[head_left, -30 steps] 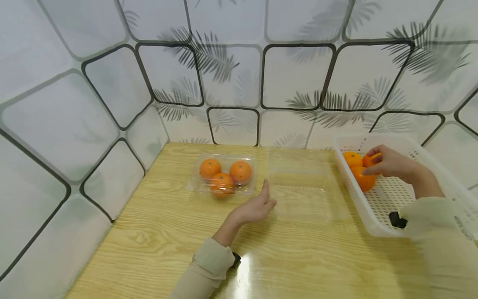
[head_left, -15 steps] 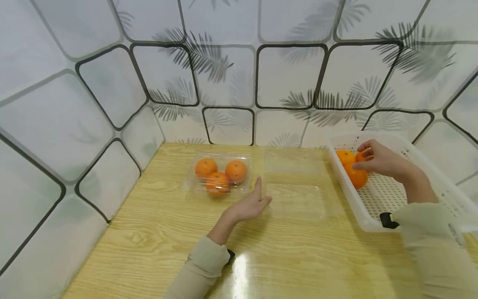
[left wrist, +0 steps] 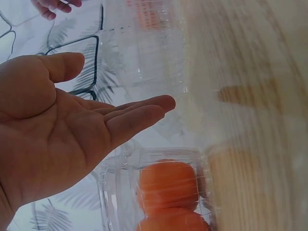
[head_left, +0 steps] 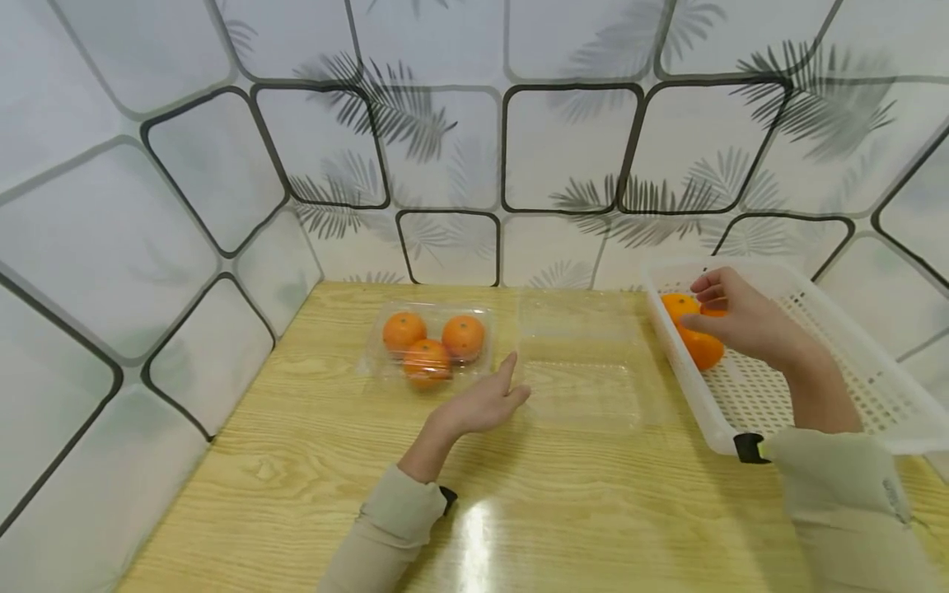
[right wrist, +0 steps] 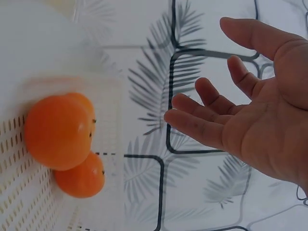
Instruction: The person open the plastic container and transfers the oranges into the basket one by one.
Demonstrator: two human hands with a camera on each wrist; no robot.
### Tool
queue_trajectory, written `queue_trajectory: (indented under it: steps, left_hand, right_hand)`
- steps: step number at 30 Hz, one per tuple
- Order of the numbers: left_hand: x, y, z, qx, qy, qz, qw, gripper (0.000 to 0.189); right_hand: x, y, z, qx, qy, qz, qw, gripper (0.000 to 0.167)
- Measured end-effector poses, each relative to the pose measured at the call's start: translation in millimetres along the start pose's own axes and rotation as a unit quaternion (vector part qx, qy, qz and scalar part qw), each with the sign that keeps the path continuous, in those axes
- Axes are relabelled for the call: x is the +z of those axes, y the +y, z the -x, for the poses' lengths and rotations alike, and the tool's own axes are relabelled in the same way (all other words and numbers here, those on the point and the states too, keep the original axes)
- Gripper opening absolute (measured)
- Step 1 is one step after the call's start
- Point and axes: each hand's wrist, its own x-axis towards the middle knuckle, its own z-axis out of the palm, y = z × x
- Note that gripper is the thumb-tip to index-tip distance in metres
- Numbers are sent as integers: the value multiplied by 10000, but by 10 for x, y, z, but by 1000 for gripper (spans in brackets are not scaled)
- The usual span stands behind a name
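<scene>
Orange and glossy: three loose oranges (head_left: 702, 350), round, slightly flattened, bunched by the left wall of a white perforated basket (head_left: 685, 389), right side of the table (head_left: 593, 511). Show tiny dark stem ends (right wrist: 90, 134) in right wrist view; in head view, partly covered by the right hand (head_left: 741, 325). Right hand: above basket, near the fruit but apart from it; thumb well away, fingers spread and loosely bent. Left hand (head_left: 478, 405): fingers straight and close together, thumb apart, palm showing in left wrist view; between left box (head_left: 434, 315) and right box (head_left: 582, 391), both clear plastic; cannot tell if touching either. Left box: looks closed, holds three boxed oranges (head_left: 426, 362), shiny through the plastic. Right box: opened out, see-through, wood grain visible. Beige sleeves (head_left: 404, 511), black wristbands (head_left: 751, 447). Behind: pale wall (head_left: 571, 140), dark outlines, grey leaf print.
</scene>
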Motion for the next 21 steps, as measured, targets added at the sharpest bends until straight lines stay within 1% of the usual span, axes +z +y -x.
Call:
queue_trajectory:
  steps: [5,9,13,17,21]
  left_hand:
    - [-35,31,37,-11,50,-216,9998,72]
    - [-63,57,60,57,118,-223,9997,71]
    - [-94,54,83,127,187,-195,9996,70]
    - [-108,35,85,158,305,-161,9993,69]
    - [-107,40,73,161,396,-175,9989,68]
  right_hand:
    - [137,-121,69,-212,86,-46,9997,61]
    - [294,-176,110,-477,208,-214,9984,56]
    - [469,-198,101,-701,250,-374,9965,52]
    - [622,-208,81,-763,193,-684,9945,50]
    - [740,-192,49,-728,174,-956,9926,51]
